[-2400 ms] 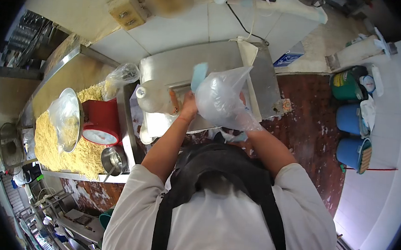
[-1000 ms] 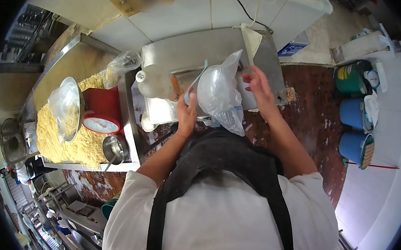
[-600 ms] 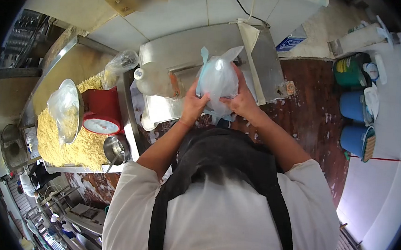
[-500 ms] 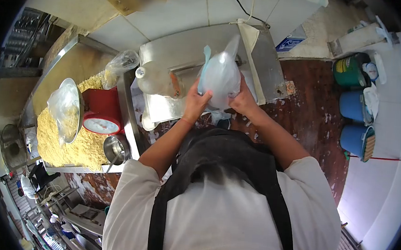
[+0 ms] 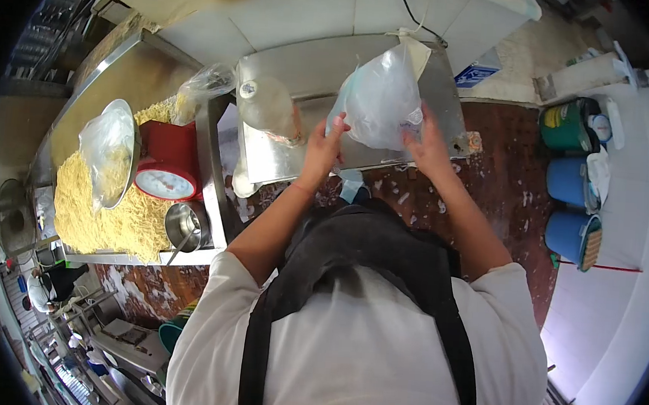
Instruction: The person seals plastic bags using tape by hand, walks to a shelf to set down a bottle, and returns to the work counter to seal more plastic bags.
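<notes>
A clear plastic bag (image 5: 384, 97), puffed out and closed-looking, is at the steel work table (image 5: 318, 74) in front of me. Whether it rests fully on the metal cannot be told. My left hand (image 5: 322, 148) is beside its lower left edge, thumb and fingers apart. At the lower right corner my right hand (image 5: 430, 146) has its fingers spread and touches or nearly touches the plastic. What the bag contains is unclear. Left of it lies a large translucent jug (image 5: 270, 112) with a white cap.
Yellow noodles (image 5: 98, 217) heap in a metal tray at left, with a red scale (image 5: 168, 161), its plastic-covered pan (image 5: 121, 151) and a steel pot (image 5: 186, 224). Blue buckets (image 5: 567, 182) and a green container (image 5: 563, 127) line the right wall. The reddish floor is littered with white scraps.
The bag has moved away from my body and slightly right, turning wider to the camera. Both hands have loosened and drawn apart from their closer grip around it.
</notes>
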`<state>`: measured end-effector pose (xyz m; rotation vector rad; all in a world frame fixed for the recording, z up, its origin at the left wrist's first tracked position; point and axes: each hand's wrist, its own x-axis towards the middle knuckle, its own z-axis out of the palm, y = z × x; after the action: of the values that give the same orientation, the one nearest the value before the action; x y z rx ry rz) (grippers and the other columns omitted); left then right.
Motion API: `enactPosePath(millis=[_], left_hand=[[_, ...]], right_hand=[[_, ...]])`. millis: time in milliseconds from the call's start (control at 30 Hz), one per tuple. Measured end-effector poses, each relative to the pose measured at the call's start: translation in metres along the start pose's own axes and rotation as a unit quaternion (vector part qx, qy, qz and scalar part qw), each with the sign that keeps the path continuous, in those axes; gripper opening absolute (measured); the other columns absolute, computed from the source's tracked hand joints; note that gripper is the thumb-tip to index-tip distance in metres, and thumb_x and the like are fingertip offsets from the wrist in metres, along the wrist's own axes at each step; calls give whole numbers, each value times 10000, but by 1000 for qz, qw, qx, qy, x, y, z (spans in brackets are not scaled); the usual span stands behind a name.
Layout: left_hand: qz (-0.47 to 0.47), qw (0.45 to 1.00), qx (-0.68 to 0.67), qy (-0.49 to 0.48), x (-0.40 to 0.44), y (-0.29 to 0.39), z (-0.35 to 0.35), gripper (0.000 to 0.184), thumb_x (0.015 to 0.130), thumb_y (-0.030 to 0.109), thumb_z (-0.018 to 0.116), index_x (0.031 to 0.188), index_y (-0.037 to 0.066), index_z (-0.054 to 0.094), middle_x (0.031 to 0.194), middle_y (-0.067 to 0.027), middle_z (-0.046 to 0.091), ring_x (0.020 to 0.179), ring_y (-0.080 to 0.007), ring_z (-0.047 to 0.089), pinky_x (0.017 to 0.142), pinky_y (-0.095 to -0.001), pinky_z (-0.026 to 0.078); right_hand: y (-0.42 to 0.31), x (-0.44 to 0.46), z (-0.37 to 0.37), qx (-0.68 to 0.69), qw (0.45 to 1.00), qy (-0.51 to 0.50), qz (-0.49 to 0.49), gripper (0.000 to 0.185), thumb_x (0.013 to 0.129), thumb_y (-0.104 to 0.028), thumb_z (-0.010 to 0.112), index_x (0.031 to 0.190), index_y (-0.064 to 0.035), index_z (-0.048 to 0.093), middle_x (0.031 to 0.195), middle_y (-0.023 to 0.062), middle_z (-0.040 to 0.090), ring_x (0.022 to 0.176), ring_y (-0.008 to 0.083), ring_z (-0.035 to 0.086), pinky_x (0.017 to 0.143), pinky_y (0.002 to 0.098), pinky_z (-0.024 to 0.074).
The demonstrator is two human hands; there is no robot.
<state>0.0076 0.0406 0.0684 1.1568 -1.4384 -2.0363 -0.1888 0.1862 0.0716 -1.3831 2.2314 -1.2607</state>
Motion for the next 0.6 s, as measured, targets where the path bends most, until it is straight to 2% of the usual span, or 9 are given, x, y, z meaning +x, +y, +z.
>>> enactPosePath(millis=[100, 167, 200, 233, 333, 433, 533, 600], left_hand=[[6, 991, -112, -68, -19, 21, -11, 515, 1010, 467, 440, 1239, 21, 558, 1050, -88, 594, 541, -120, 383, 542, -300, 433], [17, 974, -204, -93, -30, 39, -12, 497, 1030, 432, 388, 1251, 17, 548, 1052, -100, 597, 605, -140, 436, 617, -330, 458], [20, 963, -248, -107, -35, 48, -11, 489, 1040, 415, 362, 1257, 15, 544, 1053, -106, 599, 637, -150, 463, 655, -345, 471], [18, 961, -250, -118, -39, 58, -8, 491, 1051, 390, 319, 1263, 2, 532, 1134, -138, 602, 874, -210, 569, 848, -400, 475], [-5, 941, -321, -110, -56, 91, 16, 524, 1047, 412, 325, 1272, -20, 516, 1223, -156, 589, 1105, -256, 563, 1002, -428, 420], [29, 931, -313, -187, -61, 99, 23, 533, 1041, 427, 343, 1284, -15, 513, 1286, -160, 564, 1241, -273, 496, 1083, -441, 355], [38, 943, -277, -179, -61, 94, 19, 472, 1039, 393, 382, 1246, -3, 533, 1244, -133, 589, 1154, -249, 550, 1033, -435, 404], [24, 966, -218, -135, -54, 81, 7, 407, 1033, 352, 411, 1203, 11, 553, 1184, -114, 618, 1077, -222, 582, 977, -406, 440]], right_hand=[[-35, -8, -26, 31, 996, 80, -33, 600, 846, -137, 673, 1362, 13, 406, 1285, 223, 518, 1216, 387, 488, 1019, 422, 396], [-73, -12, -43, 23, 989, 132, -55, 568, 840, -147, 689, 1332, 0, 446, 1246, 196, 543, 1179, 365, 509, 997, 415, 409], [-85, -18, -45, 18, 992, 95, -84, 534, 839, -151, 695, 1303, -6, 473, 1225, 187, 550, 1157, 358, 516, 986, 415, 413], [-98, -24, -44, 13, 992, 59, -112, 501, 837, -156, 700, 1273, -12, 501, 1203, 179, 558, 1135, 351, 522, 975, 414, 416], [-143, -12, -30, 43, 986, -29, -160, 378, 830, -194, 727, 1134, -20, 584, 1142, 171, 574, 1058, 357, 541, 922, 427, 436], [-154, -1, -4, 129, 988, -23, -80, 338, 824, -213, 741, 1066, -12, 618, 1059, 160, 622, 973, 324, 592, 855, 409, 469], [-147, 9, -1, 215, 969, -120, 12, 282, 827, -213, 743, 981, 1, 645, 909, 127, 669, 844, 270, 634, 779, 372, 494], [-149, 12, -4, 214, 968, -125, 35, 238, 833, -188, 732, 945, 6, 653, 836, 112, 674, 786, 241, 641, 753, 348, 496]])
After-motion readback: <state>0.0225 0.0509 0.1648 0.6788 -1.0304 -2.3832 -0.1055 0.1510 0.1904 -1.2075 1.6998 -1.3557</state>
